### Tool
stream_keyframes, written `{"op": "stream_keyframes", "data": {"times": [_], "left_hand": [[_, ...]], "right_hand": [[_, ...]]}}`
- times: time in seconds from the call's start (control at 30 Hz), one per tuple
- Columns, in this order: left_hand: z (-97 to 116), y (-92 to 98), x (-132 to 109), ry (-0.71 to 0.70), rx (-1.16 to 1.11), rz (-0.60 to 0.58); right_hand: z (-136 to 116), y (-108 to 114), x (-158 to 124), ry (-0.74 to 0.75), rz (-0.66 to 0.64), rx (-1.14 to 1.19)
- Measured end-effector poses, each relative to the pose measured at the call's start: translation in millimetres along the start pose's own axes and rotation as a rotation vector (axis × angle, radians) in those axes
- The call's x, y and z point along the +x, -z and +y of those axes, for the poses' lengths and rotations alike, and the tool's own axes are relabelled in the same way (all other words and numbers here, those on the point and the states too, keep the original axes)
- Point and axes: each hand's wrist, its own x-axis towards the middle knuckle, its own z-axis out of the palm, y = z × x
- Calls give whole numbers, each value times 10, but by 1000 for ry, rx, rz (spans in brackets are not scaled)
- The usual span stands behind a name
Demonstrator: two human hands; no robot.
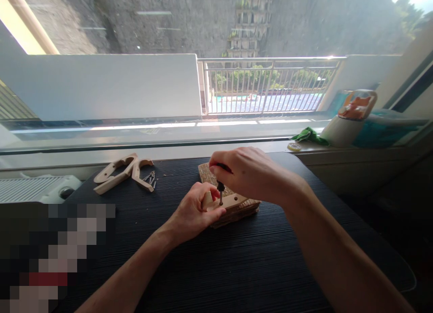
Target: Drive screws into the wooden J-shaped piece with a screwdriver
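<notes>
1. One left hand (194, 210) grips the left end of one wooden bar (230, 201).
2. One right hand (233, 166) is closed round one screwdriver (220, 186), its tip at one hole; one more shows beside it.
3. The bar lies on one block (241, 212), on one black table (209, 277).
4. Farther left, I count two wooden pieces (113, 182) beside several screws (151, 180), too jumbled to number.
5. One green cloth (307, 135); beyond the glass, one railing (274, 59).

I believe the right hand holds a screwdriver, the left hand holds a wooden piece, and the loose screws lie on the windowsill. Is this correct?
No: the head view shows the loose screws on the table. The right hand does hold a screwdriver, and the left hand a wooden piece.
</notes>
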Motion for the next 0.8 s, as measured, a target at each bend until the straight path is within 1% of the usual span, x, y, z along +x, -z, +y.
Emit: {"op": "stream_keyframes", "data": {"times": [0.1,0.17,0.23,0.4,0.53,0.6,0.73,0.8], "left_hand": [[-25,-11,-6,18,-58,-20],[-34,-15,-9,28,-77,-30],[-31,-14,-9,16,-62,-17],[8,4,-10,-5,11,2],[12,5,-13,-1,19,-2],[-7,-5,-13,13,0,4],[-53,-32,-11,13,-60,10],[-61,-37,-10,3,-64,14]], "right_hand": [[-57,59,-33,87,-107,129],[-55,78,-36,117,-145,183],[-21,67,-17,112,-122,178],[86,-30,49,45,-12,80],[75,-38,35,-5,23,54],[49,0,6,23,-24,125],[23,81,-38,123,-209,334],[29,88,-39,123,-216,355]]}}
